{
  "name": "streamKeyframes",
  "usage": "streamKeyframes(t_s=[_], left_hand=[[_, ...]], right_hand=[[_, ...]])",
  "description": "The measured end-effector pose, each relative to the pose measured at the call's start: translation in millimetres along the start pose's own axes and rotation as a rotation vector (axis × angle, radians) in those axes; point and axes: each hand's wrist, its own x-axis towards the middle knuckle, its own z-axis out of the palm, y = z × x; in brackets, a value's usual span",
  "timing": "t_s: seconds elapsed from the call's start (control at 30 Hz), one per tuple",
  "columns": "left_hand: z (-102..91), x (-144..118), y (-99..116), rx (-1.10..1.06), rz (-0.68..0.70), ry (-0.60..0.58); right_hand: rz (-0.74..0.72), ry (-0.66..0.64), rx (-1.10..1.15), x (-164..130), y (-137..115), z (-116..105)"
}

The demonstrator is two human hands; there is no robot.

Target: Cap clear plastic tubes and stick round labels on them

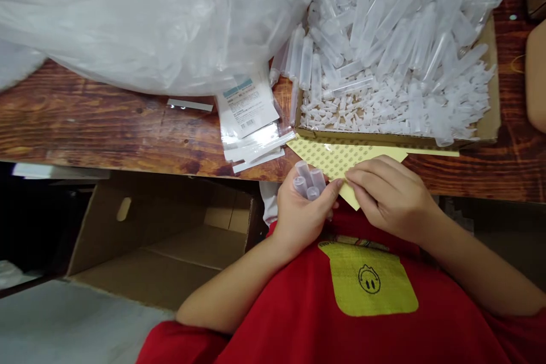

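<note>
My left hand (301,219) is closed around several frosted plastic tubes (316,178), which stand upright with their ends showing above the fingers. Its thumb reaches toward the fingertips of my right hand (390,199). Those right fingers are pinched together at a yellow sheet of small round printed stickers (336,159), which hangs partly over the table's front edge. Whether a single sticker is between the fingertips is too small to make out. Just behind the sheet stands a shallow cardboard tray (486,125) heaped with loose tubes (401,40) and small white plastic tips (367,111).
A large clear plastic bag (149,23) covers the back left of the wooden table (85,119). Printed plastic packets (249,108) and a white strip (190,104) lie before it. Below the table is an open cardboard box (170,239). A beige object (536,77) stands far right.
</note>
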Motion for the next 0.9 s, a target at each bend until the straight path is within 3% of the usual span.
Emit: streamKeyframes(t_s=[0.13,0.3,0.4,0.53,0.7,0.9], left_hand=[[3.4,0.3,-3.9,-0.017,0.007,0.042],[3.4,0.5,-7.8,-0.056,0.002,0.024],[3.5,0.2,-9.0,-0.020,0.074,0.037],[2.6,-0.8,-11.7,0.073,0.184,0.057],[0.7,-1.3,-14.9,0.201,0.198,0.064],[4.5,0.9,-11.1,0.125,0.195,0.101]], right_hand=[[0.090,0.064,0.042,-0.3,-2.2,5.4],[0.150,0.036,0.034,2.5,-5.8,-1.7],[0.178,0.024,0.038,4.4,-6.9,-3.6],[0.185,-0.007,0.069,6.3,-6.3,-4.3],[0.175,0.019,0.059,4.1,-5.1,-1.4],[0.175,0.035,0.016,0.5,-8.3,1.3]])
